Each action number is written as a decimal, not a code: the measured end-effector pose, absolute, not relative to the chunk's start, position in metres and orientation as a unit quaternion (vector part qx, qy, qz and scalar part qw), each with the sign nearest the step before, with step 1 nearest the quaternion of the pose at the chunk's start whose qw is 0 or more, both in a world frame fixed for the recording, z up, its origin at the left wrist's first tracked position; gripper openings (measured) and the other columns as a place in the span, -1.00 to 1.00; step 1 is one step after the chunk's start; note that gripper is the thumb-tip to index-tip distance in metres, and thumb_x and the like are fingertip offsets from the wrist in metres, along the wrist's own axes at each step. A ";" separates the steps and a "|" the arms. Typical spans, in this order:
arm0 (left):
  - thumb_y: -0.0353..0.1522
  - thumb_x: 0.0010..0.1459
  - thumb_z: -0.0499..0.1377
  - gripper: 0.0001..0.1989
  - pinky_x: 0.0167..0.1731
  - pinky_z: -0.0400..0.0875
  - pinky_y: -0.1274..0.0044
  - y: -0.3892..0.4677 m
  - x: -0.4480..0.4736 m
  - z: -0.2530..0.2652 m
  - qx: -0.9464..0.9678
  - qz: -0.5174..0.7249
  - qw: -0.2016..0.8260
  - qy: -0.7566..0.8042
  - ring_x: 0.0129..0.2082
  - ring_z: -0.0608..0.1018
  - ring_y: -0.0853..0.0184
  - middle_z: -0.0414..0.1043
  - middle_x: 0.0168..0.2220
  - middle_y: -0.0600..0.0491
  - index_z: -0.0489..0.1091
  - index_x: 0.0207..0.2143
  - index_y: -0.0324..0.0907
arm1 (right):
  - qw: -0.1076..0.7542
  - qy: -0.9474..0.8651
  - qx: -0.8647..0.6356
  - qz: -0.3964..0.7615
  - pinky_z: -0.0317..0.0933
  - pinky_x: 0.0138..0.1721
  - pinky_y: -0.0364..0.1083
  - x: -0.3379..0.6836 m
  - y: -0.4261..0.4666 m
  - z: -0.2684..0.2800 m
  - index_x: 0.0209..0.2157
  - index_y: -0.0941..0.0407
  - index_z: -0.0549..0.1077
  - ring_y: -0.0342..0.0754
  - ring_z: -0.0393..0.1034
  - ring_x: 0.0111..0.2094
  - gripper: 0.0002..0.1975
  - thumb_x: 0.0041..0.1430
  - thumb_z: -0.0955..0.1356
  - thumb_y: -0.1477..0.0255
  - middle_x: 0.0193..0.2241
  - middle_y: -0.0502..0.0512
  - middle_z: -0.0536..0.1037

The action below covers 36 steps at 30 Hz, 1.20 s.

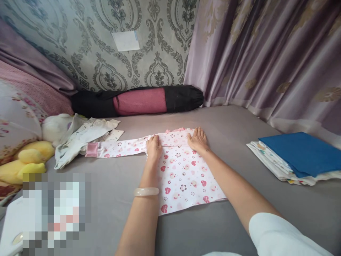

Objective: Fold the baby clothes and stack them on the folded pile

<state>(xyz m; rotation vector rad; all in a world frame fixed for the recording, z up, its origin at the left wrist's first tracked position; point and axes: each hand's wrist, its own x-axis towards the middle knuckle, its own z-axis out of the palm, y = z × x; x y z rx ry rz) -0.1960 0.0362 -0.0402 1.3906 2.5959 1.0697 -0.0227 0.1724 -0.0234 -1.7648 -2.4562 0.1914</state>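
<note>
A pale long-sleeved top [183, 174] printed with pink hearts and flowers lies flat on the grey bed sheet. One sleeve [122, 147] stretches out to the left and ends in a pink cuff [92, 150]. A band of the same fabric lies folded across the upper edge, where a bit of pink trim shows. My left hand [153, 146] rests on the top at the base of that sleeve, its fingers pointing away from me. At the upper right corner, my right hand [198, 139] presses flat on the fabric with its fingers stretched out. Neither hand grips anything.
Folded clothes under a blue piece [298, 153] lie to the right. Crumpled light clothes [80, 137] and a yellow plush toy [29, 160] are on the left. A black and pink long bag [141, 101] lies along the wall. Something blurred out covers the lower left.
</note>
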 end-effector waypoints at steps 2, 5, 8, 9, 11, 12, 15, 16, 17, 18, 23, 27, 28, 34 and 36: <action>-0.45 0.20 -0.04 -0.62 0.05 0.23 0.26 0.037 -0.196 -0.041 0.447 0.335 0.002 0.830 0.03 0.40 0.06 0.42 -0.01 -0.21 0.37 0.02 -0.23 | 0.061 -0.811 -0.580 0.059 -0.28 0.30 0.07 -0.022 0.173 -0.024 0.33 0.45 -0.06 0.20 -0.20 0.35 -0.26 0.35 0.00 0.16 0.35 0.43 -0.06; -0.46 0.19 -0.04 -0.63 0.02 0.25 0.26 0.037 -0.197 -0.041 0.447 0.333 -0.004 0.831 0.00 0.41 0.06 0.43 -0.03 -0.21 0.38 0.00 -0.22 | 0.056 -0.811 -0.579 0.061 -0.27 0.30 0.06 -0.021 0.172 -0.022 0.33 0.45 -0.07 0.19 -0.20 0.35 -0.27 0.36 0.01 0.16 0.35 0.43 -0.04; -0.47 0.16 -0.03 -0.66 -0.02 0.29 0.30 0.038 -0.198 -0.038 0.437 0.339 -0.007 0.833 -0.06 0.44 0.09 0.45 -0.11 -0.17 0.41 -0.07 -0.20 | 0.037 -0.814 -0.576 0.069 -0.29 0.31 0.09 -0.021 0.171 -0.016 0.33 0.44 -0.06 0.19 -0.22 0.36 -0.28 0.35 0.02 0.18 0.35 0.43 -0.06; -0.47 0.14 -0.02 -0.67 -0.04 0.30 0.32 0.038 -0.198 -0.037 0.434 0.342 -0.006 0.833 -0.09 0.45 0.11 0.45 -0.15 -0.15 0.43 -0.10 -0.20 | 0.033 -0.819 -0.570 0.066 -0.32 0.31 0.11 -0.022 0.170 -0.013 0.33 0.43 -0.05 0.19 -0.25 0.36 -0.28 0.35 0.03 0.19 0.36 0.42 -0.08; -0.48 0.12 0.00 -0.70 -0.07 0.32 0.36 0.038 -0.199 -0.035 0.427 0.350 -0.004 0.834 -0.14 0.47 0.14 0.45 -0.23 -0.12 0.45 -0.17 -0.18 | 0.035 -0.833 -0.549 0.061 -0.40 0.32 0.13 -0.025 0.167 -0.010 0.33 0.42 -0.05 0.17 -0.33 0.38 -0.30 0.35 0.03 0.20 0.37 0.39 -0.13; -0.47 0.12 0.00 -0.72 -0.09 0.33 0.37 0.038 -0.200 -0.034 0.423 0.355 -0.003 0.834 -0.15 0.47 0.14 0.45 -0.25 -0.11 0.46 -0.20 -0.18 | 0.039 -0.839 -0.538 0.062 -0.42 0.32 0.13 -0.028 0.165 -0.009 0.33 0.41 -0.06 0.15 -0.35 0.38 -0.30 0.35 0.02 0.20 0.37 0.38 -0.15; -0.40 0.15 0.02 -0.77 -0.10 0.34 0.37 0.038 -0.200 -0.033 0.415 0.367 -0.002 0.832 -0.17 0.48 0.14 0.43 -0.28 -0.10 0.46 -0.23 -0.18 | 0.049 -0.844 -0.528 0.082 -0.39 0.32 0.10 -0.037 0.156 -0.010 0.34 0.41 -0.08 0.13 -0.33 0.38 -0.28 0.35 -0.01 0.17 0.37 0.37 -0.15; -0.39 0.16 0.03 -0.77 -0.10 0.34 0.36 0.037 -0.200 -0.033 0.415 0.366 -0.004 0.833 -0.17 0.48 0.14 0.43 -0.28 -0.10 0.46 -0.24 -0.18 | 0.051 -0.842 -0.530 0.085 -0.38 0.32 0.10 -0.040 0.154 -0.011 0.34 0.42 -0.08 0.14 -0.32 0.38 -0.27 0.36 -0.01 0.16 0.37 0.38 -0.14; -0.40 0.15 0.03 -0.77 -0.10 0.34 0.36 0.037 -0.200 -0.034 0.417 0.361 -0.006 0.834 -0.18 0.48 0.14 0.44 -0.29 -0.11 0.46 -0.24 -0.19 | 0.051 -0.841 -0.532 0.085 -0.38 0.32 0.10 -0.043 0.152 -0.012 0.34 0.42 -0.08 0.14 -0.31 0.38 -0.27 0.36 -0.01 0.16 0.37 0.38 -0.13; -0.41 0.15 0.02 -0.77 -0.10 0.33 0.36 0.036 -0.201 -0.035 0.419 0.354 -0.009 0.836 -0.18 0.47 0.14 0.44 -0.29 -0.11 0.46 -0.25 -0.19 | 0.051 -0.841 -0.533 0.083 -0.39 0.32 0.10 -0.045 0.150 -0.013 0.34 0.42 -0.08 0.15 -0.31 0.38 -0.27 0.36 0.00 0.16 0.37 0.38 -0.12; -0.45 0.16 -0.01 -0.76 -0.10 0.32 0.36 0.036 -0.200 -0.039 0.429 0.335 -0.028 0.838 -0.19 0.45 0.14 0.42 -0.32 -0.10 0.45 -0.26 -0.18 | 0.039 -0.838 -0.539 0.080 -0.41 0.33 0.09 -0.048 0.148 -0.017 0.34 0.41 -0.10 0.13 -0.31 0.38 -0.28 0.36 -0.01 0.17 0.37 0.36 -0.13; -0.42 0.18 0.01 -0.78 -0.04 0.32 0.31 0.034 -0.197 -0.038 0.424 0.338 -0.036 0.840 -0.11 0.43 0.10 0.41 -0.21 -0.16 0.45 -0.24 -0.19 | 0.029 -0.841 -0.532 0.096 -0.41 0.33 0.09 -0.045 0.154 -0.014 0.35 0.40 -0.12 0.13 -0.34 0.38 -0.27 0.36 0.00 0.16 0.38 0.34 -0.15; -0.41 0.17 0.03 -0.78 -0.02 0.30 0.28 0.033 -0.195 -0.037 0.416 0.343 -0.044 0.841 -0.07 0.42 0.08 0.39 -0.13 -0.18 0.45 -0.22 -0.19 | 0.023 -0.844 -0.525 0.107 -0.39 0.33 0.08 -0.042 0.157 -0.012 0.35 0.40 -0.12 0.12 -0.33 0.38 -0.27 0.35 0.00 0.16 0.38 0.33 -0.15; -0.35 0.23 0.01 -0.68 0.13 0.20 0.19 0.030 -0.188 -0.030 0.447 0.332 -0.052 0.829 0.17 0.29 0.01 0.27 0.17 -0.17 0.37 0.00 -0.17 | 0.037 -0.862 -0.499 0.077 -0.40 0.33 0.08 -0.018 0.173 -0.008 0.35 0.40 -0.08 0.10 -0.33 0.38 -0.29 0.36 -0.02 0.18 0.38 0.32 -0.15; -0.38 0.26 -0.05 -0.63 0.19 0.14 0.23 0.031 -0.187 -0.032 0.488 0.314 -0.022 0.814 0.21 0.27 0.08 0.28 0.18 -0.17 0.31 0.08 -0.20 | 0.041 -0.866 -0.495 0.059 -0.38 0.33 0.06 -0.012 0.175 -0.013 0.34 0.40 -0.07 0.09 -0.32 0.38 -0.29 0.36 -0.02 0.18 0.38 0.32 -0.14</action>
